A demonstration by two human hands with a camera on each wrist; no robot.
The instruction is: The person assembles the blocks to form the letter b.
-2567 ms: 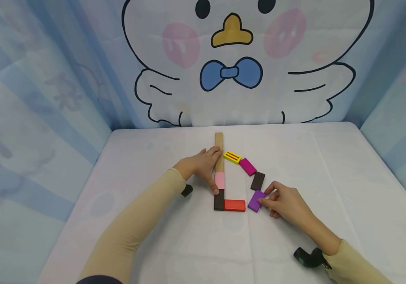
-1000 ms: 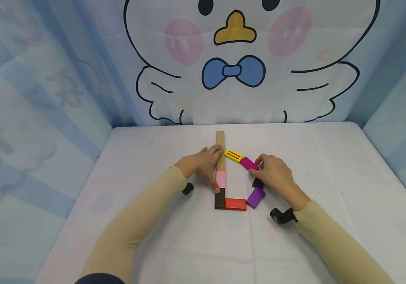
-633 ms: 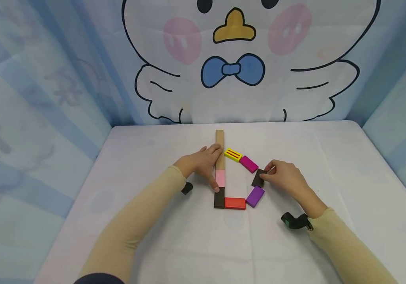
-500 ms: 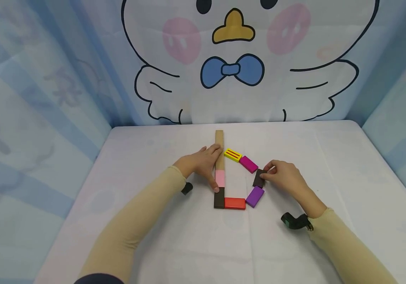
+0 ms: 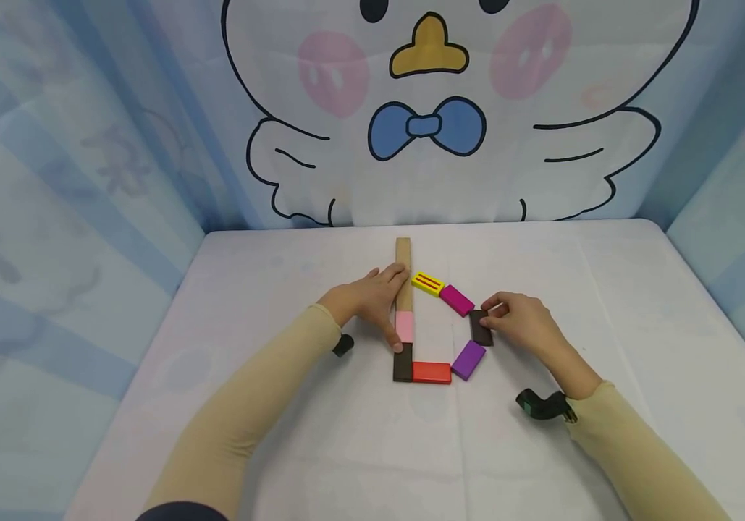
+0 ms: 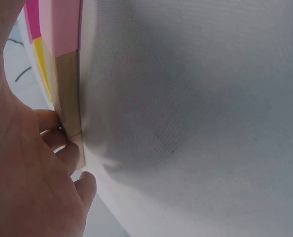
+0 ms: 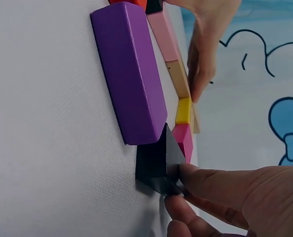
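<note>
My right hand pinches a dark brown block between thumb and fingertips; in the right wrist view this dark block is at the near end of the purple block. My left hand rests spread along a straight column, fingertips on the wooden block and thumb at the black block. A pink block lies between those two. In the left wrist view the fingers touch the wooden side. A yellow block with red stripes and a magenta block slant down from the column.
A red block runs right from the column's foot toward the purple block. The pieces lie on a white cloth-covered table. Behind it hangs a curtain with a cartoon bird. A black camera sits at the right wrist.
My right hand has gone from the purple block to the magenta one, then to the dark brown block, which has turned more upright and shifted right. My left hand has stayed put.
</note>
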